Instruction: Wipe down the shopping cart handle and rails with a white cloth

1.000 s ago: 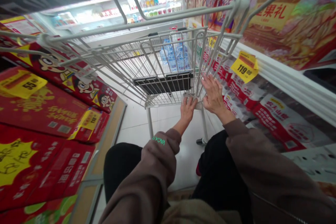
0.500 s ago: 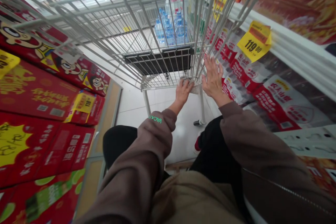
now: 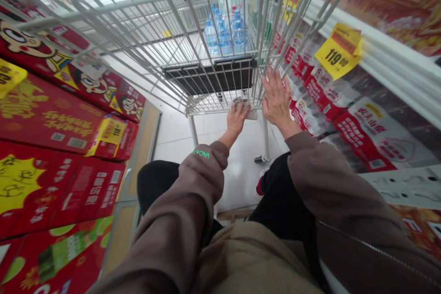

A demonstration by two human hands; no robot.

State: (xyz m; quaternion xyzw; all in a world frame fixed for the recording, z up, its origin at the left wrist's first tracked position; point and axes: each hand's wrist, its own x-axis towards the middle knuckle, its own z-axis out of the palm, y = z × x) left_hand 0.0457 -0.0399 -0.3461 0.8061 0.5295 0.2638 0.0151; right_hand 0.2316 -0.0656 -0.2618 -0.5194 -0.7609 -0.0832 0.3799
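A wire shopping cart (image 3: 201,48) stands before me, its lower rear rail at the height of my hands. My left hand (image 3: 236,118) is closed over a greyish cloth (image 3: 252,114), which it presses against that bottom rail. Part of the cloth hangs below the fingers. Beside it, my right hand (image 3: 277,97) lies against the cart's right rear corner, with fingers stretched out and nothing visible in them. A black panel (image 3: 210,76) spans the cart's rear wires just above the left hand.
Red gift boxes (image 3: 37,119) are stacked close on the left. On the right, a white shelf (image 3: 386,73) with a yellow price tag (image 3: 339,50) runs above packs of red-labelled bottles (image 3: 365,131). Blue-capped water bottles (image 3: 223,32) show beyond the wires. A caster (image 3: 261,160) is near my foot.
My left hand and the cloth have shifted slightly left along the rail. My right hand has moved a little left and up, still stretched out.
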